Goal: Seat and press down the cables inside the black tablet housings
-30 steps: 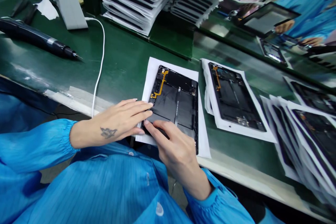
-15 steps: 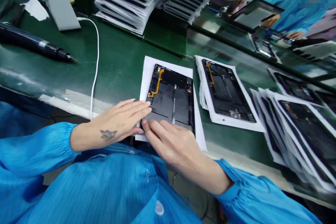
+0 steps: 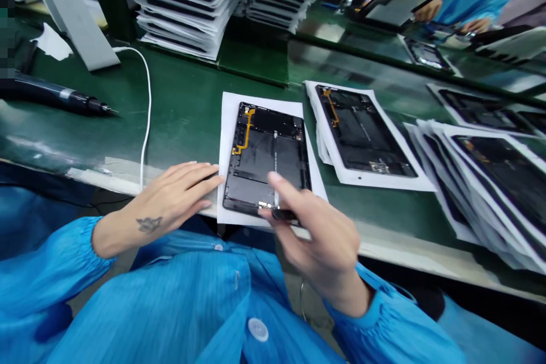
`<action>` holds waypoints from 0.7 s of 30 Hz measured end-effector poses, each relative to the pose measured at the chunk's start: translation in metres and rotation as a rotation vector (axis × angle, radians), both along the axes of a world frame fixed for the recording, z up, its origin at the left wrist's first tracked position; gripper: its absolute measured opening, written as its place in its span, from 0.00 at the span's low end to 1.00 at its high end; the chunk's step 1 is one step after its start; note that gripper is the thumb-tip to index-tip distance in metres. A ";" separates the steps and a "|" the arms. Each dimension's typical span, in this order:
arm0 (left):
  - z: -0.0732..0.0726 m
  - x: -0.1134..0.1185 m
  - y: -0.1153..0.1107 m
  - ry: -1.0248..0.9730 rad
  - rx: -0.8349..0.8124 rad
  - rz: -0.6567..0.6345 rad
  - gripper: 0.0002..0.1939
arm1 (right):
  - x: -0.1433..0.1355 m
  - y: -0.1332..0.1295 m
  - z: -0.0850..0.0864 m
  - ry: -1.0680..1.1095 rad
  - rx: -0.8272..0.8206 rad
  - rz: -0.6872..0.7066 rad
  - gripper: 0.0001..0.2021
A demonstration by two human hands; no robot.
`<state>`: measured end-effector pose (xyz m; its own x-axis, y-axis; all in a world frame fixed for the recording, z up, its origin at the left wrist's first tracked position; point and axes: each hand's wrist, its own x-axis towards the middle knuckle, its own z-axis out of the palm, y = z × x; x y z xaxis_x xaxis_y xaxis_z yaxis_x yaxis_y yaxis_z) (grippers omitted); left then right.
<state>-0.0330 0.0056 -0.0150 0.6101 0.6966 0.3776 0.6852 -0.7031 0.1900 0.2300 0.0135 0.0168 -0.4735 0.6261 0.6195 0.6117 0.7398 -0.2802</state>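
Note:
An opened tablet (image 3: 262,162), its dark inside and orange flex cable facing up, lies on a sheet of white paper (image 3: 229,119) at the bench's front edge. My left hand (image 3: 174,193) rests flat beside it, fingers stretched out and fingertips at the paper's left edge; it is open and holds nothing. Over the tablet's lower right corner is my right hand (image 3: 326,230), slightly blurred. Its thumb and index finger are apart near a small metallic connector, with nothing visible between them; the other fingers are partly hidden.
A second opened tablet (image 3: 367,131) lies on paper to the right, beside a leaning pile of papered tablets (image 3: 495,165). Tall stacks of white sheets (image 3: 183,5) stand behind. On the left are an electric screwdriver (image 3: 63,96) and a white cable (image 3: 148,102). Co-workers' hands (image 3: 475,25) show across the bench.
My left hand has drawn back leftward off the tablet. My right hand has moved right from the tablet's lower left to its lower right corner, with thumb and index finger spreading. The view has shifted slightly.

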 end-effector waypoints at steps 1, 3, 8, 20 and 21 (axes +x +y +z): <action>0.000 -0.001 -0.001 -0.010 0.026 -0.006 0.19 | -0.001 -0.004 0.001 0.130 -0.072 -0.013 0.15; 0.001 0.001 -0.002 -0.017 0.070 -0.034 0.17 | -0.004 -0.009 0.000 0.334 -0.226 0.019 0.13; 0.001 0.010 0.000 0.000 0.187 -0.145 0.16 | -0.007 -0.015 -0.018 0.404 -0.272 0.134 0.24; -0.007 0.013 -0.001 -0.058 0.194 -0.155 0.18 | -0.005 -0.029 -0.058 0.107 0.071 0.086 0.25; -0.007 0.014 -0.002 -0.056 0.185 -0.142 0.19 | -0.004 -0.029 -0.060 0.102 0.074 0.055 0.26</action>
